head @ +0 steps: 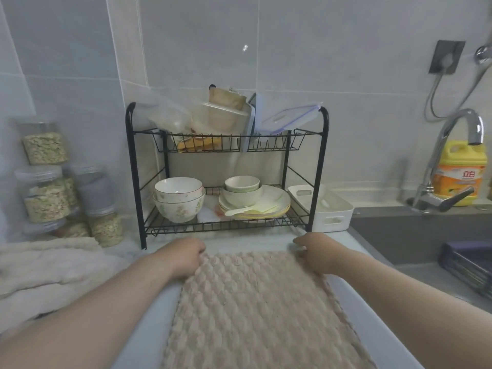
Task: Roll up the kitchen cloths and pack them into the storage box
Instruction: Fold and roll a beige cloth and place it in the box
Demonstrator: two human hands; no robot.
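On the counter (pixel 253 242) right in front of the black dish rack (pixel 226 226), a beige cloth (pixel 247 310) with a bumpy texture was laid out flat, running from the near edge up toward the rack. Left hand (pixel 183 258) had its fingers curled around the far left corner and right hand (pixel 314 251) was pinching the far right corner, so both were holding that same cloth. White storage box (pixel 330 209) sat just to the right of the rack, between it and the sink (pixel 412 235). Off to the left was a pile of cream cloths (pixel 53 265), lying in front of some stacked jars (pixel 48 193). Bowls (pixel 178 198) and plates (pixel 255 206) were on the rack's lower shelf. Over by the faucet (pixel 452 134) stood a yellow detergent bottle (pixel 459 174).
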